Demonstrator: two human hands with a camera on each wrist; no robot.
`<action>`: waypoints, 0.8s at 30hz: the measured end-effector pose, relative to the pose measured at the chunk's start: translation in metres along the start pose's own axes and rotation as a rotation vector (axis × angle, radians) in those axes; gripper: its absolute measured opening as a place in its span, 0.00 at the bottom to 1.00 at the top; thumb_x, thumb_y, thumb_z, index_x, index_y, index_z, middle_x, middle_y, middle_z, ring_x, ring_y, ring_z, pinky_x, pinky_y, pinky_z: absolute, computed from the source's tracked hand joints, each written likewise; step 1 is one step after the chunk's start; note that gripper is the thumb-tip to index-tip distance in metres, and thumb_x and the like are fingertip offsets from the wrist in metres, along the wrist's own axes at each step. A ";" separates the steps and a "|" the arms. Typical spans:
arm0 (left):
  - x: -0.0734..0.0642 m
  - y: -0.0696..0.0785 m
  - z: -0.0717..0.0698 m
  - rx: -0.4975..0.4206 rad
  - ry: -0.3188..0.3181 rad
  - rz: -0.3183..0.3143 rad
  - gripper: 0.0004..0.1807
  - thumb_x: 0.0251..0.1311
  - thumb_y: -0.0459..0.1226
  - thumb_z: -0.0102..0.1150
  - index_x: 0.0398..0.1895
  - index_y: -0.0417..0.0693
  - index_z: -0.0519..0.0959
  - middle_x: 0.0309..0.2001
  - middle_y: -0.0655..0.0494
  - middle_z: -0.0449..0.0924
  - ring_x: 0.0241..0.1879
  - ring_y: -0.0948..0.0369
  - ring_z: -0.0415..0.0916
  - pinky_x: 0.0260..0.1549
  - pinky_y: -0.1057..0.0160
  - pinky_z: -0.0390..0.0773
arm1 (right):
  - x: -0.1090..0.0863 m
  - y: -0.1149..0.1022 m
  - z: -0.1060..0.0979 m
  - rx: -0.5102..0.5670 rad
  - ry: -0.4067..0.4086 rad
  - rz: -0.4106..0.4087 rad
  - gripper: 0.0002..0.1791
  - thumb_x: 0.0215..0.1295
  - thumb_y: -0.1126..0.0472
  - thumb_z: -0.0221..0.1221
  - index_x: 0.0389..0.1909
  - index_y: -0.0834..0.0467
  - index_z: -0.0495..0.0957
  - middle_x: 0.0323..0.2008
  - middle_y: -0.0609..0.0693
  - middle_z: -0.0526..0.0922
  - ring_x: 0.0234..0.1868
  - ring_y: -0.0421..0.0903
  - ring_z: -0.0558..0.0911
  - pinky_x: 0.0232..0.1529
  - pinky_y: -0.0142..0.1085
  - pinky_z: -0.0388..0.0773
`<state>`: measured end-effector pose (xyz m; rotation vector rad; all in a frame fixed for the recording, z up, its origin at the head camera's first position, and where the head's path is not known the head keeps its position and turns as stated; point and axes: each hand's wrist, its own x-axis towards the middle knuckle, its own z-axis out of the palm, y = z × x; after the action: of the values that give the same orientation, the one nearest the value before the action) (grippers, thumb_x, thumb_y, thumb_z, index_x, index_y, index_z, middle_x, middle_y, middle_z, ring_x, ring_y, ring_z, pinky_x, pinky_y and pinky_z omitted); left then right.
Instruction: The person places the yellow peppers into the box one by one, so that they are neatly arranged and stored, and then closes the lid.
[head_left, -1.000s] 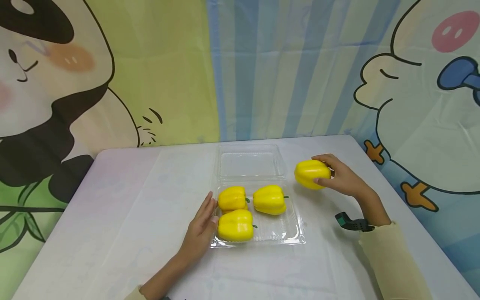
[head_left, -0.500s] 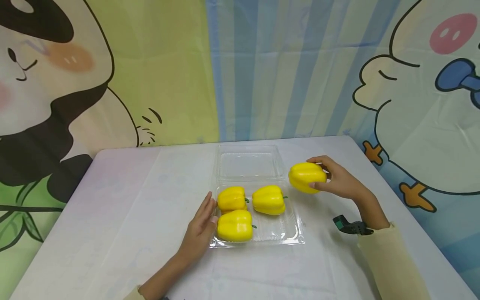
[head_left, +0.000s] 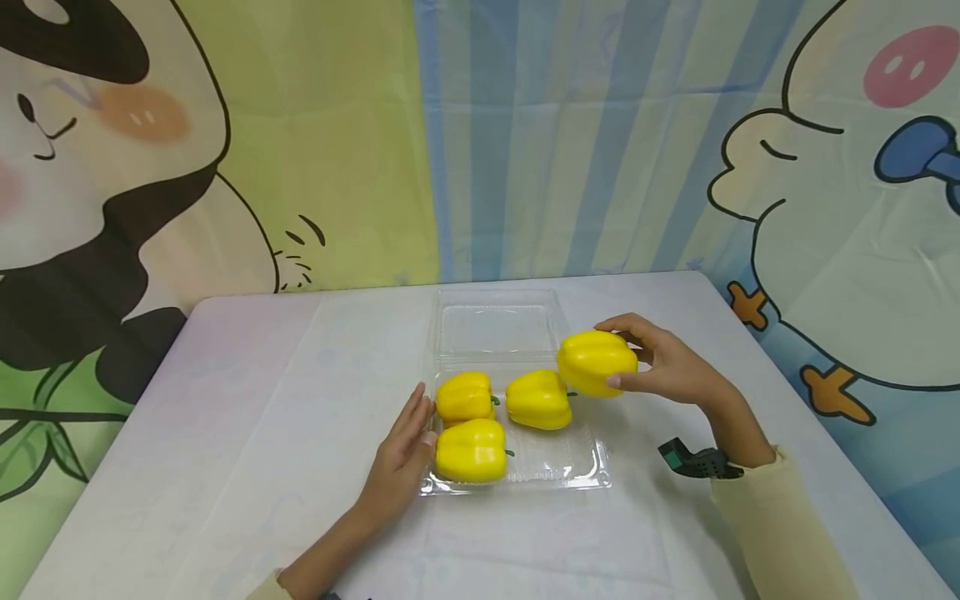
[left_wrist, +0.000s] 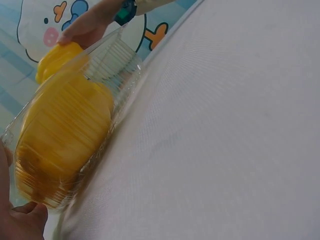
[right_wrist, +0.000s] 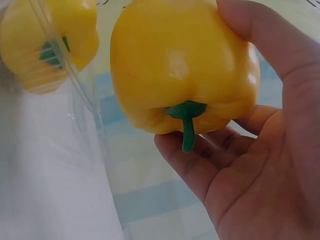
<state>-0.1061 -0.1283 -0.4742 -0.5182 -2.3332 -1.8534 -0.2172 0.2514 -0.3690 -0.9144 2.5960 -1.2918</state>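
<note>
My right hand point(head_left: 667, 358) grips a yellow bell pepper point(head_left: 596, 363) above the right back part of a clear plastic clamshell box point(head_left: 555, 462). In the right wrist view, thumb and fingers lie round that pepper, its green stem point(right_wrist: 188, 131) facing the camera. Several more yellow peppers sit in the box: one at the front left point(head_left: 471, 451), another pepper behind it point(head_left: 463, 397), and one pepper at the back right point(head_left: 538, 400). Along the box's left wall rests my left hand point(head_left: 401, 458), its fingers straight. Something yellow shows partly hidden beneath the back left pepper.
The box's clear lid point(head_left: 498, 329) lies folded back on the white-covered table point(head_left: 300, 417). A cartoon-printed curtain point(head_left: 525, 142) hangs behind and beside the table. A dark wrist device point(head_left: 701, 460) is on the right arm.
My right hand has carried its bell pepper leftward and slightly nearer, from right of the box to over its right side. The left hand and the other peppers stay put.
</note>
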 end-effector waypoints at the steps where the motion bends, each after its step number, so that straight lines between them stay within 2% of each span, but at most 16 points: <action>1: 0.000 0.000 0.000 -0.001 0.000 0.000 0.28 0.72 0.29 0.46 0.72 0.31 0.54 0.77 0.49 0.42 0.72 0.60 0.51 0.65 0.68 0.57 | 0.000 -0.002 0.001 0.006 -0.005 -0.004 0.33 0.55 0.63 0.70 0.62 0.55 0.70 0.58 0.48 0.72 0.54 0.47 0.74 0.58 0.31 0.73; 8: 0.000 0.000 0.000 -0.002 0.001 0.000 0.28 0.72 0.29 0.46 0.72 0.30 0.54 0.77 0.49 0.42 0.72 0.59 0.51 0.65 0.69 0.57 | 0.002 -0.008 0.007 0.049 -0.052 -0.043 0.34 0.53 0.64 0.71 0.62 0.55 0.70 0.58 0.48 0.73 0.56 0.48 0.74 0.60 0.51 0.73; 11: 0.000 0.000 0.000 -0.013 -0.002 0.002 0.28 0.72 0.29 0.46 0.72 0.30 0.54 0.77 0.48 0.42 0.72 0.59 0.50 0.65 0.68 0.57 | 0.002 -0.011 0.010 0.062 -0.066 -0.043 0.34 0.52 0.64 0.72 0.61 0.54 0.70 0.58 0.48 0.73 0.56 0.49 0.73 0.60 0.55 0.73; 17: 0.000 -0.002 -0.001 -0.024 0.001 0.011 0.29 0.72 0.30 0.46 0.72 0.30 0.54 0.77 0.48 0.41 0.72 0.57 0.50 0.65 0.68 0.56 | 0.004 -0.016 0.016 0.087 -0.108 -0.063 0.34 0.52 0.63 0.72 0.61 0.53 0.71 0.57 0.47 0.73 0.56 0.49 0.74 0.58 0.57 0.73; 24: 0.000 -0.003 0.000 -0.017 0.012 0.020 0.28 0.72 0.29 0.46 0.71 0.29 0.54 0.77 0.46 0.42 0.72 0.54 0.50 0.65 0.69 0.56 | 0.006 -0.022 0.023 0.068 -0.160 -0.082 0.32 0.52 0.60 0.72 0.60 0.49 0.73 0.56 0.43 0.75 0.54 0.47 0.74 0.56 0.51 0.76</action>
<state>-0.1068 -0.1288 -0.4768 -0.5290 -2.2982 -1.8645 -0.2037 0.2222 -0.3660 -1.0750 2.4026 -1.2606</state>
